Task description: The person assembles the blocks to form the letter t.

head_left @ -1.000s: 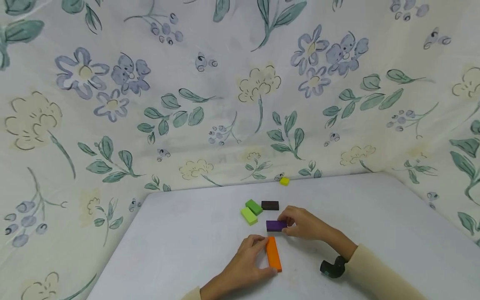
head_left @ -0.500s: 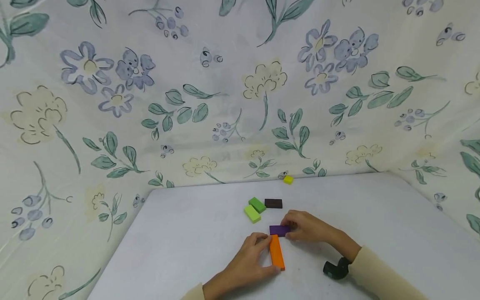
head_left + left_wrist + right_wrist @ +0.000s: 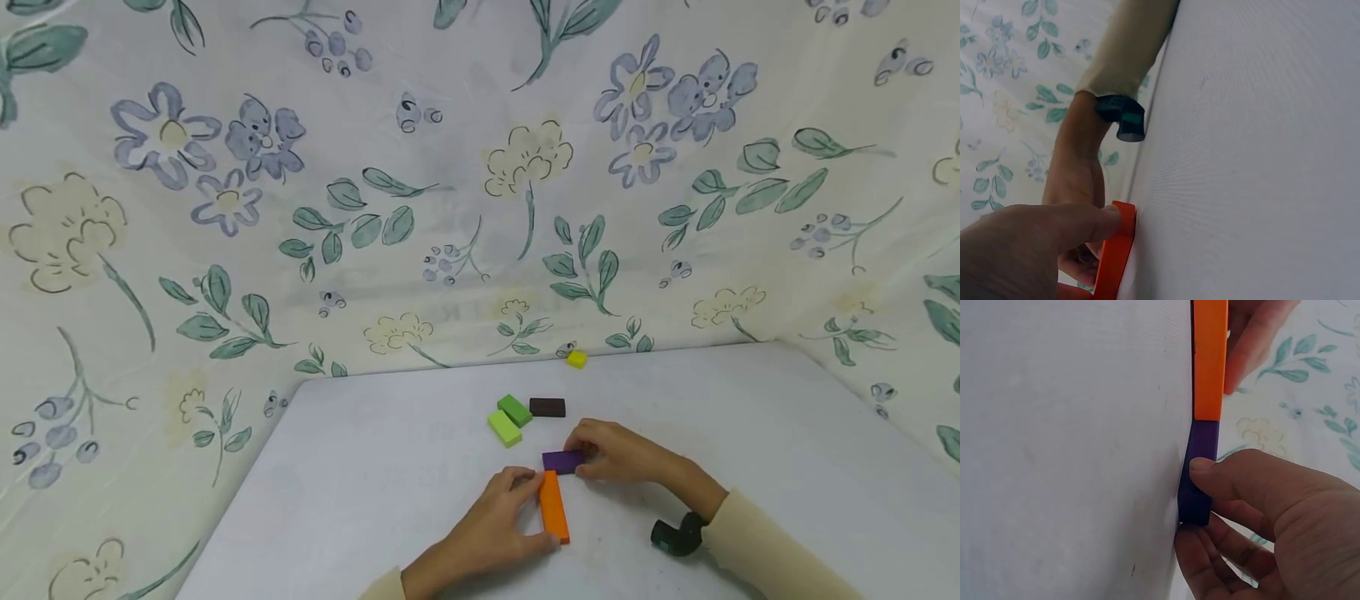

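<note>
A long orange block (image 3: 554, 510) lies on the white table, pointing away from me. My left hand (image 3: 487, 525) holds it by its ends, thumb at the near end and fingers at the far one. Across the far end of it sits a shorter purple block (image 3: 558, 462), whose right part my right hand (image 3: 622, 452) pinches between thumb and fingers. In the right wrist view the purple block (image 3: 1202, 440) appears to meet the end of the orange block (image 3: 1210, 362). The left wrist view has my thumb pressed on the orange block (image 3: 1121, 244).
Beyond the hands lie a light green block (image 3: 504, 428), a darker green block (image 3: 514, 409) and a dark brown block (image 3: 547, 407). A small yellow block (image 3: 577, 359) is at the table's back edge, before a flowered cloth (image 3: 450, 333). A dark device (image 3: 675, 537) hangs at my right wrist.
The purple block, held in my right hand, has come nearer, closing the gap to the orange block's far end, and has shifted slightly right. My left hand keeps its hold. The view has shifted slightly.
</note>
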Tool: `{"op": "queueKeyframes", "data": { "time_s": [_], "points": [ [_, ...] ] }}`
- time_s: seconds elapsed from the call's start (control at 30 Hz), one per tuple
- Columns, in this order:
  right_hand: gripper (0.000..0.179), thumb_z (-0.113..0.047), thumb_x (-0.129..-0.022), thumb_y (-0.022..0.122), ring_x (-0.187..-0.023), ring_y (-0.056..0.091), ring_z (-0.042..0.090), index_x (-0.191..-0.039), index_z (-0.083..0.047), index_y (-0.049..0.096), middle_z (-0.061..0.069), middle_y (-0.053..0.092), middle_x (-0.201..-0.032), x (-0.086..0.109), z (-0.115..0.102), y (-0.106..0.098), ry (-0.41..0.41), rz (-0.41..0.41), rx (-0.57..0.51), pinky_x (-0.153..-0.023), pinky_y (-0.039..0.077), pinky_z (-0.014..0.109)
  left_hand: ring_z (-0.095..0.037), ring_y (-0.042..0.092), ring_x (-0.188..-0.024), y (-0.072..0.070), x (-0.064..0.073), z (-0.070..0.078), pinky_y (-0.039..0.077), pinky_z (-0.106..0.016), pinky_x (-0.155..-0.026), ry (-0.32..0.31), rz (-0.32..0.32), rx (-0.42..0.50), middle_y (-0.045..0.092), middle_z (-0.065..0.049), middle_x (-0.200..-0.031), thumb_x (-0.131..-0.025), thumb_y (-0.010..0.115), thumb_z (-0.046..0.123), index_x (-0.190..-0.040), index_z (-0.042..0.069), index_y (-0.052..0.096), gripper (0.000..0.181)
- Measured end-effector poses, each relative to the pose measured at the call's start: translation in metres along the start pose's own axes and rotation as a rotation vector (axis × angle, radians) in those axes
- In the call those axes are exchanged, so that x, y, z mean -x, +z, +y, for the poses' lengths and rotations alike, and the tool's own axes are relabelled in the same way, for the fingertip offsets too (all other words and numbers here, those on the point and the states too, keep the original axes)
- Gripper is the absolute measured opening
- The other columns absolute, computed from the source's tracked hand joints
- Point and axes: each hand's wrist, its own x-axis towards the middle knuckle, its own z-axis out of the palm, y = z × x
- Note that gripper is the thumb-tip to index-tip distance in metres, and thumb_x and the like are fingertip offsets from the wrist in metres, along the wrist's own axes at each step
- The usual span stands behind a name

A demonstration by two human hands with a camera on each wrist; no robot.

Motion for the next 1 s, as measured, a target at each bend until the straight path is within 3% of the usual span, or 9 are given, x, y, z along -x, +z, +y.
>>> {"op": "queueKeyframes", "data": {
  "time_s": [0.3, 0.53, 0.77, 1.0],
  "points": [
    [0.024, -0.014, -0.087, 0.077, -0.089, 0.058, 0.01, -0.109, -0.01, 0.07, -0.002, 0.064, -0.102, -0.0014, -0.0023, -0.0027, -0.003, -0.01, -0.005, -0.087, 0.057, 0.028, -0.021, 0.05, -0.13, -0.0046, 0.0027, 0.0012, 0.047, -0.043, -0.11, -0.001, -0.012, -0.028, 0.048, -0.004, -0.145, -0.083, 0.073, 0.059, -0.15, 0.012, 0.047, 0.086],
    [0.025, -0.015, -0.086, 0.078, -0.09, 0.058, 0.011, -0.109, -0.011, 0.07, -0.002, 0.065, -0.103, 0.0021, -0.0027, -0.0013, 0.034, -0.018, -0.035, -0.088, 0.058, 0.03, -0.019, 0.049, -0.131, -0.0041, 0.0014, 0.0004, 0.047, -0.043, -0.11, -0.035, -0.054, -0.018, 0.046, -0.002, -0.148, -0.082, 0.073, 0.06, -0.15, 0.018, 0.046, 0.084],
    [0.023, -0.015, -0.087, 0.078, -0.09, 0.058, 0.011, -0.108, -0.013, 0.07, -0.003, 0.064, -0.103, 0.0036, 0.0021, 0.0022, 0.027, -0.008, -0.043, -0.087, 0.057, 0.028, -0.019, 0.05, -0.13, -0.0031, 0.0014, -0.001, 0.047, -0.044, -0.11, -0.022, -0.054, -0.037, 0.046, -0.003, -0.146, -0.082, 0.074, 0.061, -0.149, 0.018, 0.047, 0.084],
    [0.023, -0.015, -0.087, 0.078, -0.09, 0.058, 0.01, -0.108, -0.013, 0.069, -0.004, 0.063, -0.103, 0.0022, 0.0034, 0.0012, 0.018, -0.007, -0.036, -0.087, 0.057, 0.027, -0.018, 0.049, -0.131, -0.0071, -0.0017, -0.0041, 0.046, -0.043, -0.111, -0.009, -0.096, -0.044, 0.046, -0.002, -0.148, -0.082, 0.07, 0.066, -0.148, 0.019, 0.045, 0.085]
  ]
}}
